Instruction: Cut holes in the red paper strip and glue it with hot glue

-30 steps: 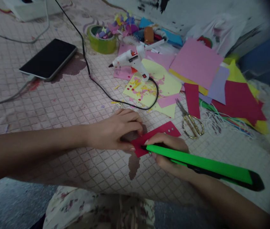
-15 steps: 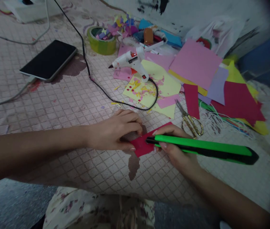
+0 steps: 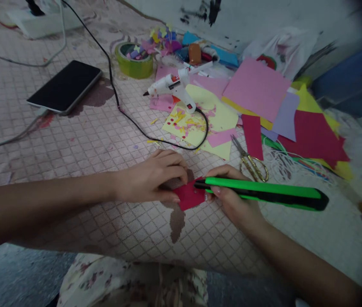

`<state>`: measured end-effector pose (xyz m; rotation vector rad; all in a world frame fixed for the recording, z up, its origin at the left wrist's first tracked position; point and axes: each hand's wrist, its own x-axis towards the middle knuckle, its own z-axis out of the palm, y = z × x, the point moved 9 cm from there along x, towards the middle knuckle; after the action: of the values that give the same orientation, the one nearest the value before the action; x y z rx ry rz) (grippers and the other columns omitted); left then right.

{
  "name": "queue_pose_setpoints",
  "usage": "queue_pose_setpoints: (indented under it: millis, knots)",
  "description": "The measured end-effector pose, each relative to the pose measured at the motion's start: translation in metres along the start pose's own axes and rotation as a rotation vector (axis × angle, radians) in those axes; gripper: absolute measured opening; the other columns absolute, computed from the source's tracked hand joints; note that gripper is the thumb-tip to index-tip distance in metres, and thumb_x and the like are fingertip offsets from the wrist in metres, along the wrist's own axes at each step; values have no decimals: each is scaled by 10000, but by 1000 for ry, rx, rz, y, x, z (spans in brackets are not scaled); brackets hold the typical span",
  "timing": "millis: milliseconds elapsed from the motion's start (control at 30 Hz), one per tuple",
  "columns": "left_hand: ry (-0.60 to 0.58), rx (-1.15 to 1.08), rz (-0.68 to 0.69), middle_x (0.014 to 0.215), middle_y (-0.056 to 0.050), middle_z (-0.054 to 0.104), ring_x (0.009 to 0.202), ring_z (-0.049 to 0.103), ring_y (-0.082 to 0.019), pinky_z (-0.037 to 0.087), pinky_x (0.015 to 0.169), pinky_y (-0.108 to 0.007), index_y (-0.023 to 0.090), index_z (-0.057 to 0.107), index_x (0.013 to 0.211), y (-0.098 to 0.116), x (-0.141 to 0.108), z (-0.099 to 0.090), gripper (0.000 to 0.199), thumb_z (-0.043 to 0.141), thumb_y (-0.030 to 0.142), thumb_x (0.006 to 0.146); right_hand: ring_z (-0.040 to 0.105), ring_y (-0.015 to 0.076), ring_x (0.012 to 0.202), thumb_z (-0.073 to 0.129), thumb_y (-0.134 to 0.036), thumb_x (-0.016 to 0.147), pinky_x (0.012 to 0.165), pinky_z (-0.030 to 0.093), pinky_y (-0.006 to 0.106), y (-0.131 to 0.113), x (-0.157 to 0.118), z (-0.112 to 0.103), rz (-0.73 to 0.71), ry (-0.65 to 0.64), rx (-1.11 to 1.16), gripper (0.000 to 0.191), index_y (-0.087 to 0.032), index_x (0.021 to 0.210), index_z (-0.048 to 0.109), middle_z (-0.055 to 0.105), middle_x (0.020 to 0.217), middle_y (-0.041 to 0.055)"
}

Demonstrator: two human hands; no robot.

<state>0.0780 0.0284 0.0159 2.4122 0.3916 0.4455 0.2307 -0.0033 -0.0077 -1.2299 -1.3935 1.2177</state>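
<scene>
A small piece of red paper (image 3: 189, 197) lies on the patterned tablecloth between my hands. My left hand (image 3: 155, 177) rests at its left edge, with bent fingers and the thumb pinching the paper's near corner. In my right hand (image 3: 232, 192) is a green and black utility knife (image 3: 270, 192), its dark tip over the red paper and its body pointing right. Whether a blade is out cannot be made out. The right fingers hide the paper's right end. Gold-handled scissors (image 3: 251, 162) lie just beyond my right hand.
Behind my hands, a white glue gun (image 3: 174, 87) lies by pale yellow paper (image 3: 222, 113) with scraps on it. Its black cord (image 3: 142, 125) loops across the cloth. A phone (image 3: 65, 87) on a cable is at left, a tape roll (image 3: 134, 64) farther back, and white string (image 3: 290, 164) at right.
The red paper's far right strip, seen before beyond my right fingers, no longer shows. The knife's rear end sits a little farther left and higher. The whole view has shifted slightly.
</scene>
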Motion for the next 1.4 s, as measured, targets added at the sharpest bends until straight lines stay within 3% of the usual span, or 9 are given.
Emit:
queue_pose_setpoints:
  millis: [267, 567, 800, 933, 1033, 1133, 1267, 1400]
  knots:
    - [81, -61, 9, 1088, -67, 666, 1035, 584, -216, 404, 941, -362, 194, 618, 1095, 1, 0, -9, 257, 609, 429, 991, 617, 119, 603, 645, -260, 874, 504, 493, 230, 5, 1, -5, -4, 41, 59, 121, -242, 989, 678, 672, 800, -19]
    - [132, -120, 55, 1034, -43, 716, 969, 628, -174, 436, 901, -323, 188, 636, 1061, 9, 1, -15, 105, 575, 250, 1002, 599, 101, 551, 653, -211, 787, 469, 501, 207, -5, 8, -3, 18, 121, 189, 96, -225, 876, 685, 657, 756, -30]
    - [141, -242, -43, 893, -25, 728, 844, 650, -153, 470, 800, -278, 182, 688, 921, 5, 3, -16, 95, 698, 276, 915, 636, 117, 638, 661, -236, 890, 538, 518, 225, -7, -4, 0, -66, 14, 25, 158, -267, 1042, 693, 702, 856, -12]
    - [126, -242, -161, 823, 3, 694, 718, 623, -112, 457, 701, -226, 160, 672, 1072, -6, 1, -16, 175, 672, 189, 899, 654, 122, 654, 669, -214, 869, 579, 538, 232, -28, -8, -2, -158, 34, -154, 166, -270, 1020, 710, 722, 865, -14]
    - [54, -237, -106, 906, -28, 723, 804, 647, -122, 468, 743, -219, 157, 700, 1034, -4, 3, -18, 124, 612, 179, 949, 651, 120, 627, 663, -206, 854, 556, 538, 228, -41, -9, -3, -227, 65, -196, 163, -270, 994, 717, 728, 851, -18]
    - [0, -202, -14, 905, -47, 730, 858, 636, -138, 466, 792, -231, 152, 727, 1005, 2, 5, -23, 207, 524, 122, 980, 647, 125, 613, 655, -191, 846, 554, 553, 242, -48, -11, -7, -282, 107, -219, 175, -280, 983, 716, 736, 862, -19]
    - [-17, -120, 47, 855, -47, 719, 828, 603, -153, 456, 784, -249, 155, 724, 1077, 3, 6, -28, 269, 482, 91, 980, 700, 184, 746, 632, -182, 851, 642, 597, 310, -57, -15, -10, -352, 157, -336, 205, -293, 1005, 709, 756, 900, 12]
    - [13, -69, 20, 937, -66, 722, 872, 604, -163, 452, 804, -260, 148, 715, 1035, 0, 7, -28, 252, 470, 114, 986, 714, 232, 1004, 643, -178, 862, 873, 594, 384, -62, -13, -11, -385, 167, -405, 210, -301, 1022, 703, 767, 968, 28]
